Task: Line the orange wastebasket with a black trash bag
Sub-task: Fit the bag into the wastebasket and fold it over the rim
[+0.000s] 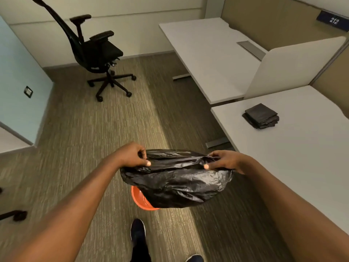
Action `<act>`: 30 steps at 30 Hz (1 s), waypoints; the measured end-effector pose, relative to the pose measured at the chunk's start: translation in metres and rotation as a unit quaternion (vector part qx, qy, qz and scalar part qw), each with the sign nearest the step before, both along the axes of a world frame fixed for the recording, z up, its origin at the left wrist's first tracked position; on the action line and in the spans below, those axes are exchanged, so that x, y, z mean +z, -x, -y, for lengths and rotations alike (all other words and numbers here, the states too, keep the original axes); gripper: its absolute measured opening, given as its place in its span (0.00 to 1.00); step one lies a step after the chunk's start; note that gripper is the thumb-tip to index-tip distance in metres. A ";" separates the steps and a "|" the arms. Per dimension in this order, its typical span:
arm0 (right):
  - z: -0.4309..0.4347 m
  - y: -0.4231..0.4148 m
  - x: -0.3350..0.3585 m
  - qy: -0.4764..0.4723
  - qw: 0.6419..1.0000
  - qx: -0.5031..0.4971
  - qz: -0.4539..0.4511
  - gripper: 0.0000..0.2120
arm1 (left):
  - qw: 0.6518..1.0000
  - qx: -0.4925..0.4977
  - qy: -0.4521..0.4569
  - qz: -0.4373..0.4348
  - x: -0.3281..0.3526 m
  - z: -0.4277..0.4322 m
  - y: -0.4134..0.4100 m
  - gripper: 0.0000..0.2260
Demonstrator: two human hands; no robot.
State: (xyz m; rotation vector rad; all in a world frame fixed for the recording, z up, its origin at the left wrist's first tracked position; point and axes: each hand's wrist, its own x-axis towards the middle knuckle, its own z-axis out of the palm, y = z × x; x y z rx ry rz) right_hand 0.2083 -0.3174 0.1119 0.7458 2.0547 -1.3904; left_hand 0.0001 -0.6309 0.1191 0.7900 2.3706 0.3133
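A black trash bag (177, 182) hangs billowed in the air between my hands, above the floor. My left hand (132, 155) pinches its upper edge on the left, and my right hand (224, 161) pinches the upper edge on the right. Below the bag stands the orange wastebasket (139, 200) on the carpet; only its left rim and part of its inside show, the rest is hidden behind the bag.
A stack of folded black bags (261, 116) lies on the white desk (302, 148) at right. A second desk (207, 53) stands behind it. A black office chair (98, 53) is at the back. My shoes (137, 231) are near the basket.
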 end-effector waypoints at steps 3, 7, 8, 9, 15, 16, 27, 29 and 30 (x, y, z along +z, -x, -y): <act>0.015 0.023 -0.003 -0.220 0.964 0.149 0.019 0.19 | 0.998 -0.014 0.022 -0.061 -0.010 0.006 0.015 0.08; 0.028 0.048 -0.012 -0.360 0.907 0.211 0.065 0.16 | 0.994 -0.023 0.031 -0.102 -0.017 0.017 0.043 0.22; 0.030 0.052 -0.015 -0.384 0.893 0.220 0.079 0.17 | 0.993 -0.030 0.036 -0.105 -0.018 0.021 0.051 0.26; 0.032 0.057 -0.018 -0.402 0.882 0.226 0.098 0.18 | 0.993 -0.034 0.042 -0.108 -0.019 0.025 0.060 0.29; 0.055 0.096 -0.034 -0.145 0.974 -0.127 0.118 0.09 | 0.986 -0.029 0.026 -0.159 -0.042 0.047 0.118 0.23; 0.061 0.103 -0.037 -0.047 0.970 -0.224 0.083 0.08 | 0.986 -0.017 0.011 -0.164 -0.046 0.051 0.127 0.21; 0.118 0.146 -0.064 0.412 0.696 -0.581 -0.095 0.11 | 0.832 0.435 -0.303 0.165 -0.104 0.072 0.177 0.08; 0.125 0.149 -0.072 0.394 0.710 -0.578 -0.078 0.13 | 0.769 0.487 -0.342 0.234 -0.113 0.076 0.174 0.11; 0.127 0.150 -0.078 0.377 0.724 -0.574 -0.066 0.14 | 0.740 0.509 -0.355 0.262 -0.117 0.078 0.174 0.12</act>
